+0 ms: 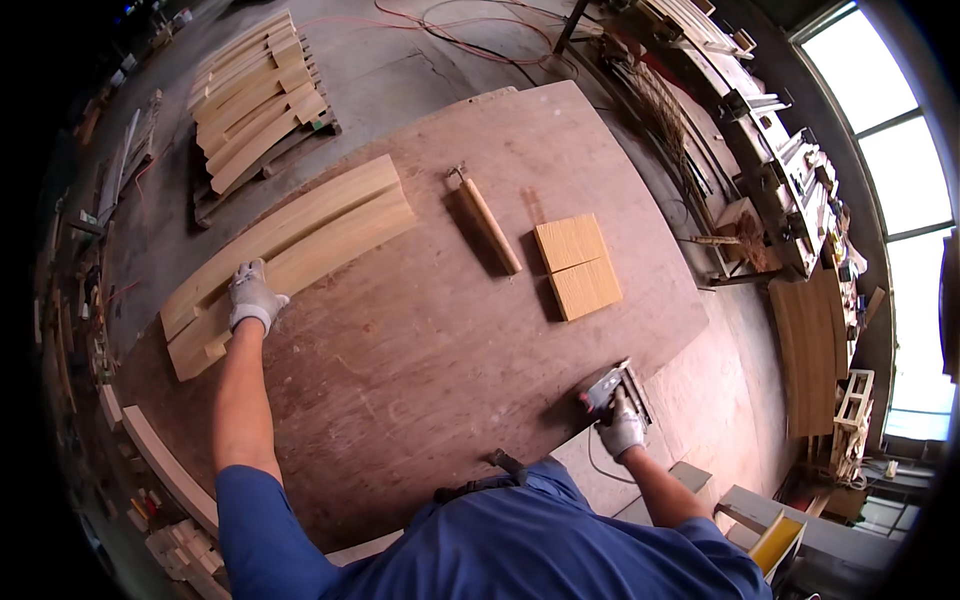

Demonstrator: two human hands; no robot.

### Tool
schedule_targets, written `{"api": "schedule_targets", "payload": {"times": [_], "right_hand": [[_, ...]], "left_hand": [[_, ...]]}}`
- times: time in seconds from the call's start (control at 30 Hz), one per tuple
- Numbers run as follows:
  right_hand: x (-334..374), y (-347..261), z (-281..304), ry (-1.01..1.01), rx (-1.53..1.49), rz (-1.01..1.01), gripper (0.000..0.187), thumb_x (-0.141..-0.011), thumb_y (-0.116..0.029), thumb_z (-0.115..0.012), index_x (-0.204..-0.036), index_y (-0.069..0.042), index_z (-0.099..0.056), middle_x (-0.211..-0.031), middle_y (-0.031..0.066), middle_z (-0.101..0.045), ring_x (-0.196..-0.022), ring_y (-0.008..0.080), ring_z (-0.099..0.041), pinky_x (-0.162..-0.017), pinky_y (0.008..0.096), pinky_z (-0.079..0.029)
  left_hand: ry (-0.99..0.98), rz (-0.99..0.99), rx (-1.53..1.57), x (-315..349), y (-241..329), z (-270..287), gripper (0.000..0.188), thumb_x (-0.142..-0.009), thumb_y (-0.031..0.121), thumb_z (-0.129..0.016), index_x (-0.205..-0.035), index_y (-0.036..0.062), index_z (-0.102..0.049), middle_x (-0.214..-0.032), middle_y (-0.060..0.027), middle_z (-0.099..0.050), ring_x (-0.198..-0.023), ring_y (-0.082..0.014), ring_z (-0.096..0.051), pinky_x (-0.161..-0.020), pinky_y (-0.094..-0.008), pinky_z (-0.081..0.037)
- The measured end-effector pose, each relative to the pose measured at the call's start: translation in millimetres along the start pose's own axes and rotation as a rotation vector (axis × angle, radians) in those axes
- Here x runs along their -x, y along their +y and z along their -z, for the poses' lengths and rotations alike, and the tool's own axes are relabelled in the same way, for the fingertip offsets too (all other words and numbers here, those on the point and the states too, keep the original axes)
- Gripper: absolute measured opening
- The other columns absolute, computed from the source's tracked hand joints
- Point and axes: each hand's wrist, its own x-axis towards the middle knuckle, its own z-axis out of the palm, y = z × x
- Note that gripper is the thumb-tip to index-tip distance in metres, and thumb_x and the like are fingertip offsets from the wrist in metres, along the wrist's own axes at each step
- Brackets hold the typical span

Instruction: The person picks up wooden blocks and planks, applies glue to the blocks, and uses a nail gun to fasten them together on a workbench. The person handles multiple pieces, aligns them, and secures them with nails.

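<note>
Head view, looking down past a blue shirt [480, 540]: a person leans over a broad, brown, scuffed wooden tabletop [380, 370], both hands in pale work gloves. A long, pale wooden panel with a groove along its length [310, 250] lies flat on the far left part of the table. Its long axis runs at a slant, from the near left up to the far right.

The left hand [254, 297] is on the panel, towards its near-left end, with the fingers pointing away from the body across the groove. Whether those fingers grip the wood or only rest on it, I cannot tell.

The right hand [622, 428] is wrapped around the handle of a grey-and-black handheld tool with a thin hose or cord [603, 388], at the table's near-right edge. From this grip, the panel lies to the left and farther away — well apart, with a wide stretch of tabletop between. The left hand is clearly the nearer one; the panel's far-right end slants away from the body, not towards the tool.

Beyond the right hand sit two square, yellowish wooden blocks [579, 268], side by side. Between them and the panel lies a round wooden stick with a metal end [490, 225].
</note>
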Motion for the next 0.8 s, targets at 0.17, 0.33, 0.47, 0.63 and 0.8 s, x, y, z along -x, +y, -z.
{"api": "schedule_targets", "payload": {"times": [0.17,0.33,0.47,0.63,0.8], "right_hand": [[-59,4,35,0.099,-0.058,-0.381,0.105,-0.077,-0.021,-0.089,-0.167,-0.012,-0.034,-0.131,0.0262,-0.071,-0.122,0.0434,-0.069,-0.101,0.0481,-0.057],[-135,37,39,0.373,-0.086,-0.357,0.098,-0.081,-0.037,-0.093,-0.157,0.001,-0.045,-0.136,0.0253,-0.070,-0.124,0.0425,-0.069,-0.105,0.0486,-0.055],[-151,-13,79,0.258,-0.229,-0.455,0.098,-0.079,-0.041,-0.094,-0.154,0.001,-0.047,-0.139,0.0271,-0.067,-0.128,0.0421,-0.067,-0.106,0.0477,-0.054],[-152,34,56,0.321,-0.221,-0.270,0.115,-0.077,-0.035,-0.095,-0.164,0.006,-0.032,-0.155,0.0275,-0.056,-0.141,0.0393,-0.058,-0.117,0.0428,-0.047],[-125,19,52,0.305,-0.263,-0.279,0.112,-0.081,-0.025,-0.092,-0.168,0.000,-0.026,-0.161,0.0242,-0.052,-0.147,0.0380,-0.052,-0.123,0.0400,-0.042]], "left_hand": [[-0.106,-0.203,-0.231,48,16,3,0.089,-0.065,0.063,-0.093,-0.132,0.0098,-0.067,-0.139,-0.0175,-0.063,-0.134,-0.0338,-0.059,-0.112,-0.0432,-0.050],[-0.126,-0.204,-0.104,120,44,-27,0.098,-0.063,0.077,-0.088,-0.130,0.0085,-0.071,-0.133,-0.0171,-0.069,-0.124,-0.0325,-0.068,-0.105,-0.0415,-0.055],[-0.121,-0.107,0.026,176,66,-43,0.094,-0.065,0.081,-0.083,-0.124,0.0074,-0.075,-0.127,-0.0174,-0.072,-0.119,-0.0331,-0.071,-0.102,-0.0425,-0.057],[-0.098,-0.029,0.177,229,96,-35,0.087,-0.072,0.071,-0.082,-0.129,0.0063,-0.069,-0.129,-0.0191,-0.070,-0.122,-0.0372,-0.069,-0.103,-0.0445,-0.056],[-0.206,0.082,0.470,261,97,-43,0.076,-0.077,0.043,-0.089,-0.135,0.0047,-0.059,-0.137,-0.0228,-0.068,-0.128,-0.0424,-0.065,-0.109,-0.0481,-0.054]]}}
